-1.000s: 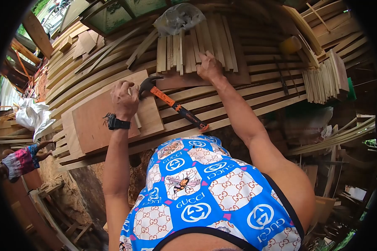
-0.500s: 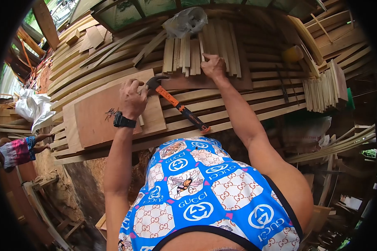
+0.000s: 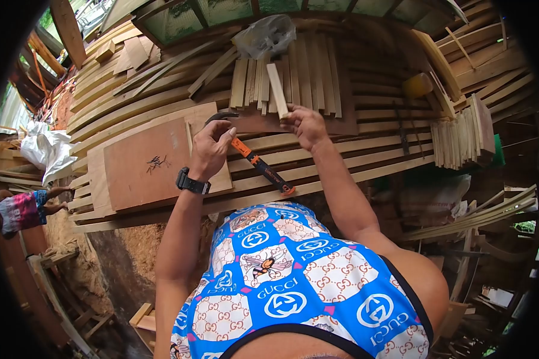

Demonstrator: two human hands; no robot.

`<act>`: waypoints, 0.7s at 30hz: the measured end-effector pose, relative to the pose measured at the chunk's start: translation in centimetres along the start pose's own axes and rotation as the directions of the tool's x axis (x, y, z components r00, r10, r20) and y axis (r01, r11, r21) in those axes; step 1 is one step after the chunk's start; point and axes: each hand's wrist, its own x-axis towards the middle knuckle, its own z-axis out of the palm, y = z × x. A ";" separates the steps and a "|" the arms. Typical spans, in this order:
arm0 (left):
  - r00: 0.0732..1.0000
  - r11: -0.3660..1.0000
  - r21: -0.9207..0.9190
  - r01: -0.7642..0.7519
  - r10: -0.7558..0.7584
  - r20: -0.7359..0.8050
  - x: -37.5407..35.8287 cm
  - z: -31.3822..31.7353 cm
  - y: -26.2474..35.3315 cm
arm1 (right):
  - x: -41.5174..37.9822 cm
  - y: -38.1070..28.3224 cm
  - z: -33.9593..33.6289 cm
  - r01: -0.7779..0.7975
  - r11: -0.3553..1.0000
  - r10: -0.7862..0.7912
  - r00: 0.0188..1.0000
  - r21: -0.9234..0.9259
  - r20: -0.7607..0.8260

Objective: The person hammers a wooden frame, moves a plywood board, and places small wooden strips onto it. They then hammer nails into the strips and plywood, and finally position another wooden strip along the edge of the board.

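Note:
My left hand [image 3: 211,147], with a black watch on its wrist, is curled over the neck of a hammer [image 3: 262,169] just below the hammer's head. The orange and black handle lies across long wooden strips. My right hand [image 3: 305,124] grips the near end of a short pale wooden slat [image 3: 276,87]. The slat is tilted up over a row of similar slats [image 3: 311,75]. A flat plywood board [image 3: 147,164] with a small dark mark lies left of my left hand.
A crumpled plastic bag [image 3: 263,33] sits behind the slat row. A yellow tub [image 3: 416,85] and a stack of slats [image 3: 464,128] stand at the right. Another person [image 3: 19,210] crouches far left near a white sack [image 3: 45,149]. Scrap wood lies below.
My right hand has drawn one slat out of the row and pulled it nearer. My left hand has moved right from the board onto the hammer, which has turned slightly.

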 end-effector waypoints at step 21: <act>0.663 0.926 -0.293 0.239 -0.377 -0.647 -11.6 -27.7 -8.1 | -7.9 4.0 8.4 0.377 0.603 -0.025 0.890 -0.703 0.456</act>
